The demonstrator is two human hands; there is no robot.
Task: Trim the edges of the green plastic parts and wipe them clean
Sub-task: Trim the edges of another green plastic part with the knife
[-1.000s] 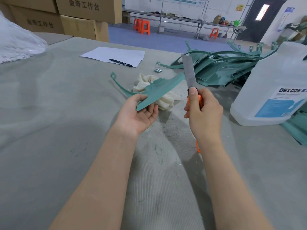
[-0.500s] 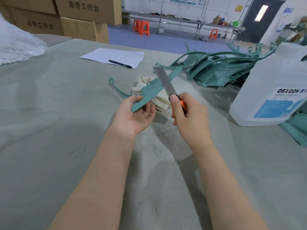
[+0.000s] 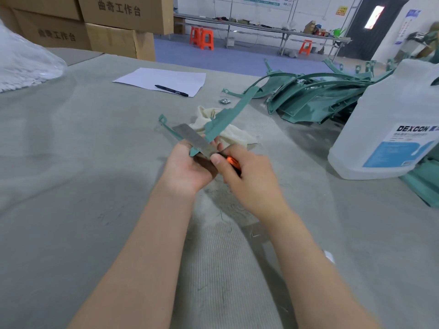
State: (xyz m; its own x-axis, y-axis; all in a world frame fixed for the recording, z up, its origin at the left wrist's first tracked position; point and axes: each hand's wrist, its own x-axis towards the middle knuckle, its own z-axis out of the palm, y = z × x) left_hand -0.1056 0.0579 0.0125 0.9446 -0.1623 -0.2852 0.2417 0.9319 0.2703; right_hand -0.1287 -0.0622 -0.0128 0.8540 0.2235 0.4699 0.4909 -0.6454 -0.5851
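Observation:
My left hand point(image 3: 187, 168) grips the near end of a long curved green plastic part point(image 3: 229, 115) that rises away to the upper right. My right hand point(image 3: 247, 180) holds the orange handle of a flat metal file point(image 3: 193, 140), thumb along the top. The file's blade lies across the part's near end, right over my left palm, pointing up and left. A cream cloth point(image 3: 234, 135) lies crumpled on the table just behind both hands. A heap of more green plastic parts point(image 3: 316, 98) sits at the back right.
A big white DEXCON jug point(image 3: 389, 129) stands at the right, with another green piece point(image 3: 425, 184) beside it. White paper point(image 3: 164, 80) with a black pen point(image 3: 171, 90) lies farther back. Cardboard boxes point(image 3: 114, 24) and a clear bag point(image 3: 23, 65) are at the back left. Green shavings litter the table below my hands.
The file has swung down and leftward from upright near the part's far end to lying across its near end. My right hand has closed in on my left hand.

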